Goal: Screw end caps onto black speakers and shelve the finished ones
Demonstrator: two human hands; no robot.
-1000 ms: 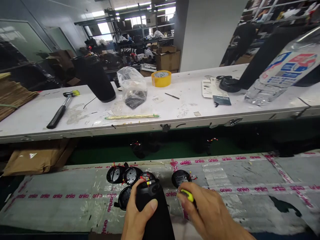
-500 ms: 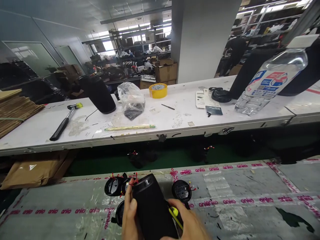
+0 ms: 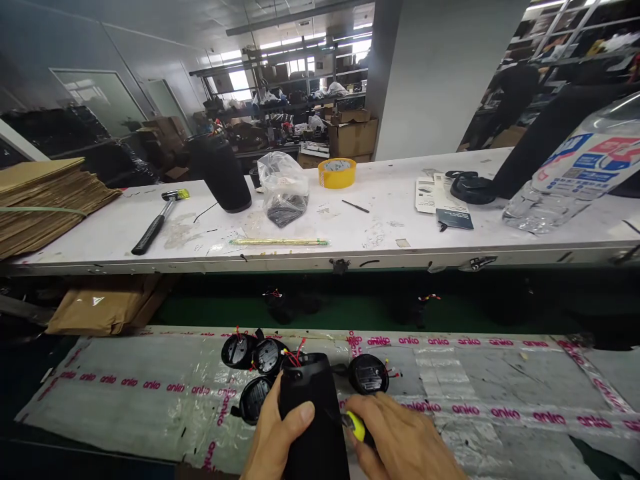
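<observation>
My left hand [image 3: 283, 430] is wrapped round a black cylindrical speaker [image 3: 317, 433], thumb across its front. The speaker leans slightly, its top end pointing away from me, and red wires [image 3: 296, 353] show by its rim. In my closed right hand [image 3: 395, 433] is a yellow utility knife [image 3: 356, 425], its dark tip against or very near the speaker's right side; fingers hide much of its body. Round black caps with wires lie about the speaker: one cap [image 3: 369, 374] to the right, others [image 3: 269, 356] to the left.
Across a green gap is a white bench [image 3: 350, 230] with a hammer [image 3: 159, 223], another black speaker [image 3: 223, 175], a bagged item [image 3: 283, 193], yellow tape [image 3: 337, 173] and a water bottle [image 3: 575, 170]. Flattened cardboard [image 3: 45, 207] is stacked at left. Plastic film with pink tape [image 3: 470, 410] covers the near surface.
The speaker has turned more upright, and my left thumb now lies across its front. My right hand has shifted its hold on the knife, whose tip now points left at the speaker.
</observation>
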